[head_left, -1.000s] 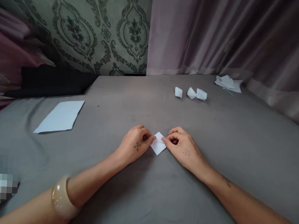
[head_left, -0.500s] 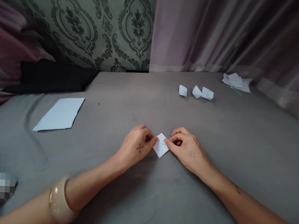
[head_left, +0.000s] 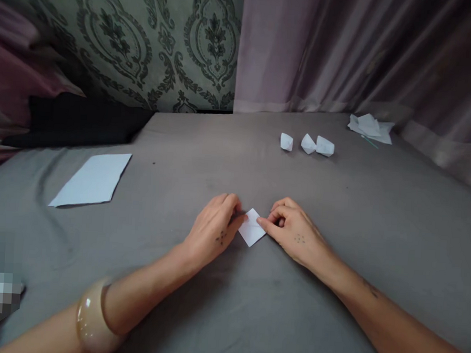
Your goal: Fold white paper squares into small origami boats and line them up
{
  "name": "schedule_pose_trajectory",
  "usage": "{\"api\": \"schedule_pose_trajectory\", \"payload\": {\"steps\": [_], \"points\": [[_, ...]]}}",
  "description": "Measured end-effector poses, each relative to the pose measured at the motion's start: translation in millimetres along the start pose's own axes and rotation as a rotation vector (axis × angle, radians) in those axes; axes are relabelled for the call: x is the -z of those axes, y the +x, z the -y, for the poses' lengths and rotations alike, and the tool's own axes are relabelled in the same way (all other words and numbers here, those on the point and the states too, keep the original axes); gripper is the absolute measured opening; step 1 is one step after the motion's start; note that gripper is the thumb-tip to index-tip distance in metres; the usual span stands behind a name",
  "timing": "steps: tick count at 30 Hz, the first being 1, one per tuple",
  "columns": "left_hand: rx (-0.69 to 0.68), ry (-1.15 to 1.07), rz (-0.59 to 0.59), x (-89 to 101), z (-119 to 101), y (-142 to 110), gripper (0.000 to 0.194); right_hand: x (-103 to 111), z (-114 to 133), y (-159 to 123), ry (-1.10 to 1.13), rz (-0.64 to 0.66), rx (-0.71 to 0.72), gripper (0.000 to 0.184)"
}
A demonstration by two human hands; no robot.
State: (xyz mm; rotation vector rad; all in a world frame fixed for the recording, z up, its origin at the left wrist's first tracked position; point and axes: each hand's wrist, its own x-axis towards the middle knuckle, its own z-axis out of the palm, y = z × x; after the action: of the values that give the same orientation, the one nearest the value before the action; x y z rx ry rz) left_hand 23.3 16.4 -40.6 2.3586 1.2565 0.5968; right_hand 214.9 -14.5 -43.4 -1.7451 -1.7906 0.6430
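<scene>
A small white paper diamond [head_left: 252,228], folded, lies on the grey cloth between my hands. My left hand [head_left: 212,230] is curled at its left corner, with the fingertips partly hiding that edge. My right hand [head_left: 290,232] pinches the right corner between thumb and forefinger. A cream bangle [head_left: 94,319] circles my left forearm.
A flat pale sheet of paper [head_left: 91,179] lies at left. Three small folded paper pieces [head_left: 308,144] stand far ahead, and paper scraps [head_left: 370,127] lie by the far right corner. A black cushion [head_left: 72,123] sits at far left, against patterned wallpaper and a mauve curtain [head_left: 317,49].
My left hand's fingers have risen and curled more over the paper's left corner. The paper has barely moved, and my right hand has eased slightly toward the right.
</scene>
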Motion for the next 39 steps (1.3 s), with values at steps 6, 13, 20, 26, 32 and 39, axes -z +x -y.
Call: {"api": "schedule_pose_trajectory", "payload": {"steps": [6,13,20,26,32,39], "points": [[-0.246,-0.003,0.135,1.0,0.5,3.4,0.029,9.2,-10.5,0.9,-0.018,0.086,0.040,0.021],[-0.348,0.098,0.111,-0.8,5.2,1.3,0.036,20.3,-11.4,-3.7,0.200,0.068,-0.072,0.017],[-0.375,0.119,0.105,0.9,5.0,-2.3,0.037,19.0,2.2,-19.6,0.041,0.063,0.025,0.015],[-0.318,0.015,0.062,-1.8,6.1,-3.9,0.035,15.3,6.0,-23.7,-0.029,0.055,0.079,0.009],[-0.058,-0.231,0.081,-1.4,0.9,-1.9,0.021,12.1,3.2,-25.2,-0.038,0.009,0.086,0.014],[0.055,-0.331,0.077,2.0,1.8,-2.8,0.015,12.2,4.7,-27.0,-0.022,0.042,0.122,0.015]]}}
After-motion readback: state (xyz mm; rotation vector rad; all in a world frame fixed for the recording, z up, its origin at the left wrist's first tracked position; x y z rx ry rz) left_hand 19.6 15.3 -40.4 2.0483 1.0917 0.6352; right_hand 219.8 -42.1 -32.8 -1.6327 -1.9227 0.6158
